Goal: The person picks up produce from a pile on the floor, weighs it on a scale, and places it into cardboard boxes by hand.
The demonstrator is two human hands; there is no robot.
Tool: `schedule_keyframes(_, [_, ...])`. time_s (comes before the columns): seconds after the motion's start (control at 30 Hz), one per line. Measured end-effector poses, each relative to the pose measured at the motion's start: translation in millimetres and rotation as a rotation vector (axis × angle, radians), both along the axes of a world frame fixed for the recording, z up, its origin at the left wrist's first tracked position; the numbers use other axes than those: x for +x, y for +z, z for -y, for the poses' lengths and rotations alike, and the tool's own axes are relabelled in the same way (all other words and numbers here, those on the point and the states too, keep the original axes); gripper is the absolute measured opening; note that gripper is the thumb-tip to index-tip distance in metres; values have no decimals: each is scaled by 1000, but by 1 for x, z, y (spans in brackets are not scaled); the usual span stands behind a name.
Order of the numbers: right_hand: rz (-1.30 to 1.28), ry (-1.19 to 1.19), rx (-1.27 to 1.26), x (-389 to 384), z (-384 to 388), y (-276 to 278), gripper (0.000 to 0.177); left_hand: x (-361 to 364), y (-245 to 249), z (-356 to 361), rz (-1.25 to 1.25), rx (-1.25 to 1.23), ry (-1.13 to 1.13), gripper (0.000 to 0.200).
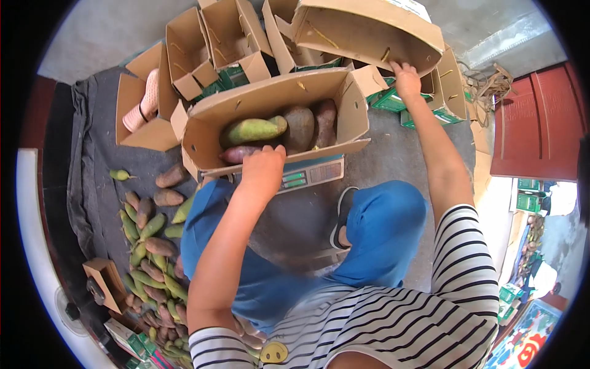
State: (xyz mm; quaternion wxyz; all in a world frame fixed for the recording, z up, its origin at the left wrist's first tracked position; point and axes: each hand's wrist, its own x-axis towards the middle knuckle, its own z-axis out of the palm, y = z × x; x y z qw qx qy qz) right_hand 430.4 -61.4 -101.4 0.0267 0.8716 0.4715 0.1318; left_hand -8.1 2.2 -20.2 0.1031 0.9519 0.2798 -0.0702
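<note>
An open cardboard box (276, 92) stands in front of me on a digital scale (316, 175) with green displays. Inside lie a large green radish (255, 130), a dark brownish radish (299, 128), a reddish one (326, 123) and a purple one (238, 154) by the near wall. My left hand (264, 172) is closed over that near wall, its fingertips hooked inside beside the purple radish. Farther back on the right, my right hand (405, 81) grips the lower edge of a tilted cardboard box (369, 37) with yellow rope handles; part of the grip is hidden.
Several open boxes (187, 46) line the wall. One at left holds pink foam netting (146, 101). A pile of green and reddish radishes (153, 246) covers the dark cloth at left. My blue-covered knees (384, 227) flank the scale. A red panel (541, 123) is at right.
</note>
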Motion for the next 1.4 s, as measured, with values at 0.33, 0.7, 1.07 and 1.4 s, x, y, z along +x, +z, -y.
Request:
schedule_keyframes(0.33, [-558, 401, 373, -146, 47, 124, 23, -1, -4, 0, 38, -24, 43, 16])
schedule_keyframes(0.7, [-381, 786, -212, -264, 3, 151, 21, -9, 18, -15, -43, -98, 17, 34])
schedule_keyframes(1.07, [-387, 715, 170, -258, -32, 90, 17, -12, 16, -16, -84, -77, 21, 29])
schedule_keyframes(1.4, [-376, 743, 39, -259, -36, 80, 16, -18, 18, -16, -3, -1, 20, 32])
